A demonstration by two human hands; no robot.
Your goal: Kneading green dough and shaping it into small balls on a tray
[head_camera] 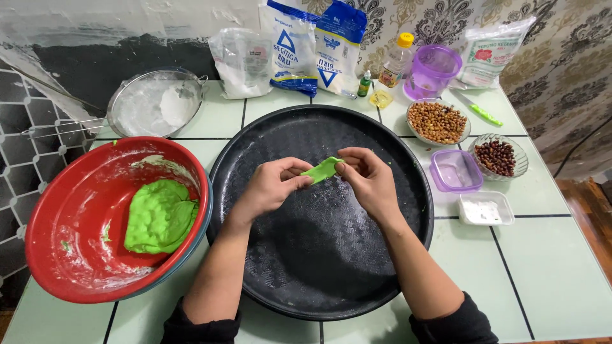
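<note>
My left hand (271,186) and my right hand (368,180) meet over the middle of a large round black tray (319,274). Between their fingertips they pinch a small flattened piece of bright green dough (322,169), held just above the tray. A bigger lump of the same green dough (159,215) lies in a red bowl (76,267) at the left, a hand's width from my left forearm.
A sieve with white flour (155,104) stands at the back left. Flour bags (312,44), a small bottle (396,61) and a purple cup (433,70) line the back. Bowls of peanuts (438,122) and dark beans (496,157), a purple box (455,171) and a white tub (486,208) sit at the right.
</note>
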